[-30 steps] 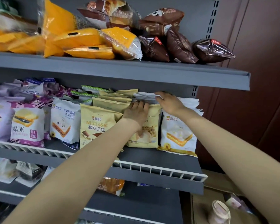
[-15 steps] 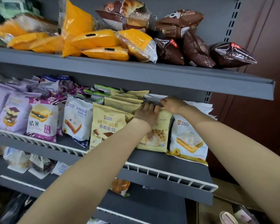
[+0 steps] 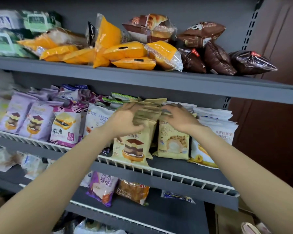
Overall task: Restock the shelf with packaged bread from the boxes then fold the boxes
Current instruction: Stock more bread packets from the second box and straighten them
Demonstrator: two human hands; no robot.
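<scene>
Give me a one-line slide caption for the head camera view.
Left hand and right hand straighten the yellow mousse bread packs on the middle shelf.

brown wall panel (image 3: 277, 132) beside shelving

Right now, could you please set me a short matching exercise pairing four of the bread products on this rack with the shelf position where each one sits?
Things:
1. orange packs
2. dark brown packs
3. light purple packs
4. tan mousse pack

Places:
A. middle shelf, far left
B. top shelf, right end
C. middle shelf, below the left hand
D. top shelf, centre

Pairs: 1-D, 2-B, 3-A, 4-C
</scene>
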